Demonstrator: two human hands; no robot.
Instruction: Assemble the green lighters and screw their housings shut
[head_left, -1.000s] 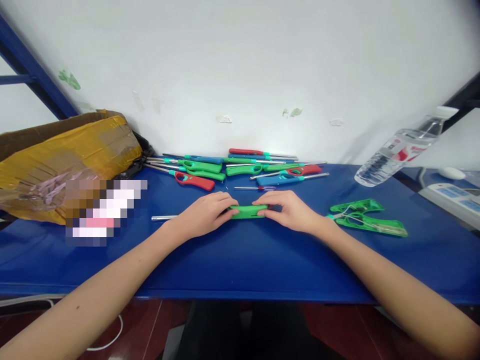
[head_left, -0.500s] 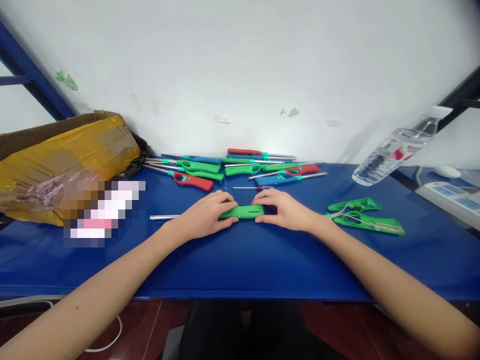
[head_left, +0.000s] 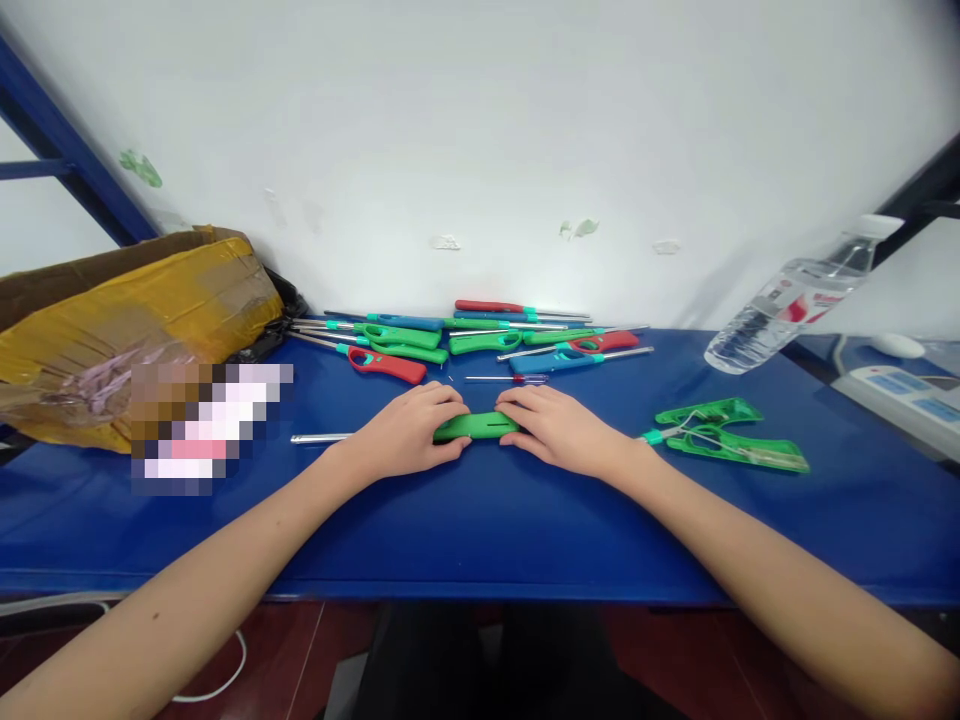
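Note:
Between both hands lies a green long-necked gas lighter (head_left: 484, 427), flat over the blue table, its metal tube pointing left beneath my left wrist. My left hand (head_left: 412, 428) grips the trigger end with thumb and fingers. Around the handle's right end, my right hand (head_left: 551, 425) is closed, hiding that tip. Just beyond the hands is a small screwdriver (head_left: 529, 379) with a clear reddish handle. An opened green lighter (head_left: 750, 450), its casing halves spread and its inner wires showing, rests to the right of my right wrist.
Several red, blue and green lighters (head_left: 405, 337) are piled along the wall. A taped cardboard box (head_left: 142, 310) stands at the left beside a blurred-out patch. On the right are a water bottle (head_left: 787, 300) and a white power strip (head_left: 907, 395). The blue table (head_left: 495, 540) ends at a front edge.
My right hand has slid left and covers more of the handle's end. The lighter has shifted slightly left, with my left hand still on it.

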